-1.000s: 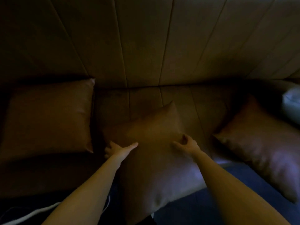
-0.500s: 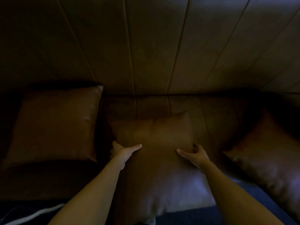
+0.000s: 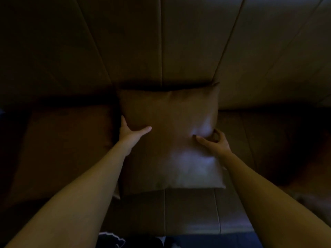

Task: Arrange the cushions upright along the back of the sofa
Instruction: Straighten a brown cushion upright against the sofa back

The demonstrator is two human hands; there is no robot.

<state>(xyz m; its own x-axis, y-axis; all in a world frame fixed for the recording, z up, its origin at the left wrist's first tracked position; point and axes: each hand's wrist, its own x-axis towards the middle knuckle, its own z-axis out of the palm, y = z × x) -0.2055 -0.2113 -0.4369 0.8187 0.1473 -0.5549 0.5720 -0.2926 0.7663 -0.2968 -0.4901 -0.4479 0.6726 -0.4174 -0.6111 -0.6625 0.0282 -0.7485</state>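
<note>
The scene is dim. A brown square middle cushion (image 3: 170,122) stands tilted against the sofa's panelled backrest (image 3: 188,42), its lower edge on the seat (image 3: 189,212). My left hand (image 3: 129,135) grips its left edge, thumb across the front. On the right edge, my right hand (image 3: 213,142) pinches the fabric. A second brown left cushion (image 3: 62,149) lies beside it, touching its side. At the far right a third right cushion (image 3: 308,158) is barely visible in shadow.
The sofa seat runs under the cushions to a front edge near the bottom of the view. Below that edge, dark blue floor (image 3: 277,240) and a dark cloth with a white trim (image 3: 111,238) show.
Both hands have lifted the middle cushion from lying flat at the seat's front and pushed it back against the backrest. The view has moved closer and to the right.
</note>
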